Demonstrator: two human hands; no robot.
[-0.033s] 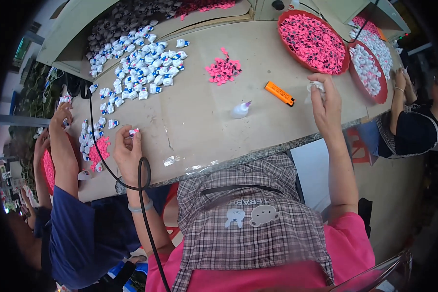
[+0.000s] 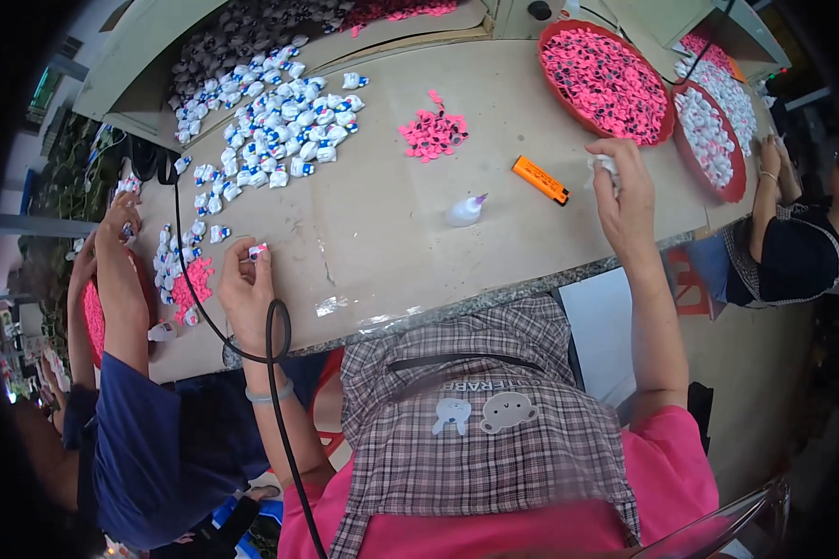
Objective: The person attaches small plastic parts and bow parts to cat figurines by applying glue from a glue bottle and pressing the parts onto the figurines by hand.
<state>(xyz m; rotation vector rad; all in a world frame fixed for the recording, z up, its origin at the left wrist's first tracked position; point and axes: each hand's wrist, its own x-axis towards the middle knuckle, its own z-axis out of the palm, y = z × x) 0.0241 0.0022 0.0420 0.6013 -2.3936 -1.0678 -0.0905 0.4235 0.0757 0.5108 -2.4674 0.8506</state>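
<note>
Beige surface (image 2: 391,233): a large spread of finished white-and-blue pieces (image 2: 270,121) lies at far left, while the red tray (image 2: 667,116) of pink caps remains full, so much is left. Left hand (image 2: 244,291), fingers clamped on one small white-and-pink piece (image 2: 257,250); right hand (image 2: 625,191), fingers closed around a white piece (image 2: 606,166) near the orange lighter (image 2: 540,180).

Pink short-sleeved shirt (image 2: 671,484), plaid checked apron (image 2: 475,438), left wristband (image 2: 268,397)

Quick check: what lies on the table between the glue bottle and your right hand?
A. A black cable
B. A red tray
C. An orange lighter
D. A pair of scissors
C: the orange lighter lies between the glue bottle and the right hand.
</note>
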